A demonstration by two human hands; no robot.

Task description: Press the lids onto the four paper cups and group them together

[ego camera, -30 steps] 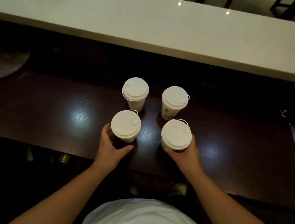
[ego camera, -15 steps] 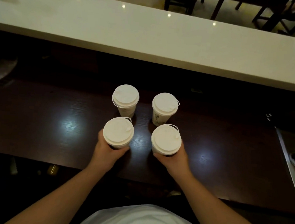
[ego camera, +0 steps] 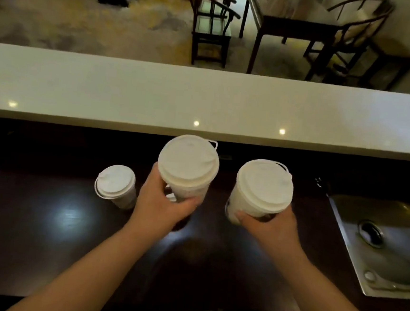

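White plastic lids (ego camera: 188, 161) cap white paper cups (ego camera: 240, 205); dark brown wooden counter (ego camera: 43, 240); pale, perhaps cream, stone ledge (ego camera: 130, 91).

Two bare forearms reach forward from the near edge of the view, one from the lower left and one from the lower right, angling slightly toward each other. The left hand (ego camera: 160, 204) is raised, its fingers curled around the lower body of a lidded paper cup (ego camera: 188, 168), thumb on the near right side and the back of the hand facing the camera. The right hand (ego camera: 267, 225) sits to its right, well apart, wrapped around the base of a second lidded cup (ego camera: 263, 185), thumb pointing left across the near side. Both wrists are straight. Both cups are held upright, off the surface.
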